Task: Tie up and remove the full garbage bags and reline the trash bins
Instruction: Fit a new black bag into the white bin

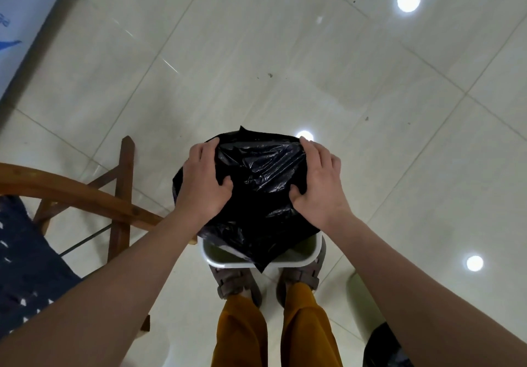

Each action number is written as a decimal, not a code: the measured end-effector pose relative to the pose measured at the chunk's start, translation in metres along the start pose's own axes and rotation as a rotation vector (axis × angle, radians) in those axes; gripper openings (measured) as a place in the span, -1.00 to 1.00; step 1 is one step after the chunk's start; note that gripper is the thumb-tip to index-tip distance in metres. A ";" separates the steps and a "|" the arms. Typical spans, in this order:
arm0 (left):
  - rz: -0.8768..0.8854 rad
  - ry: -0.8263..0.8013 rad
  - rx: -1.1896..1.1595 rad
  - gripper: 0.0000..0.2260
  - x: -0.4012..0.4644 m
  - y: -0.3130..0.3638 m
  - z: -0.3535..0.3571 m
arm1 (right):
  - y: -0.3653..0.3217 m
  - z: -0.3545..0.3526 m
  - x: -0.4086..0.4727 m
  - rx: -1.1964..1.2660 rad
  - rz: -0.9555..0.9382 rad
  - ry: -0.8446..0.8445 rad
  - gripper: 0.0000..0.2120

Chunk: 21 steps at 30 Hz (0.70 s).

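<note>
Hands work together over a black garbage bag [256, 184] that is spread across the mouth of a small white trash bin [288, 262] standing on the tiled floor [285, 53] just ahead of the person's sandalled feet. Left hand [204, 180] lies on the plastic at one side, fingers reaching over the bag's far edge and thumb tucked into the folds; right hand [316, 182] mirrors it on the other side. Both seem to pinch and press the film rather than clench it, though how firmly the fingers curl under the far edge cannot be told. Between the two grips the plastic is crumpled and slack; nearer the person, a loose corner hangs over the bin's rim, where part of the inside is uncovered. Held wide like this, the bag looks ready to be opened and seated as a fresh liner, probably. Beside the left forearm stands a wooden chair [85, 192].
</note>
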<state>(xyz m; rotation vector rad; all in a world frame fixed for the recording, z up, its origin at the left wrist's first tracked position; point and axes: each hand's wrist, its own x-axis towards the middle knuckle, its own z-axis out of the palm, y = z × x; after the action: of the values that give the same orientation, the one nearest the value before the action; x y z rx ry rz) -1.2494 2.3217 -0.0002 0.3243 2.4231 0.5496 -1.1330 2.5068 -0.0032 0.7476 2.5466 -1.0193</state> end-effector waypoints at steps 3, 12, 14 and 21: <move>-0.091 -0.063 -0.121 -0.29 0.001 -0.008 0.004 | 0.009 0.001 -0.001 0.200 0.051 -0.106 -0.07; -0.095 0.062 -0.031 -0.32 -0.034 -0.001 -0.001 | 0.013 -0.004 -0.037 0.276 0.128 -0.051 -0.13; -0.175 0.032 -0.087 -0.29 -0.042 0.000 0.001 | 0.013 -0.003 -0.048 0.364 0.189 -0.046 -0.14; -0.224 0.061 -0.031 -0.21 -0.074 0.002 0.004 | 0.015 0.001 -0.077 0.366 0.327 -0.072 -0.17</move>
<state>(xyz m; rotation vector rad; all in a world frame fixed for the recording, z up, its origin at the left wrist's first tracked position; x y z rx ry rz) -1.1898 2.2979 0.0364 0.0221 2.4653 0.5019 -1.0611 2.4884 0.0223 1.1540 2.1046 -1.3782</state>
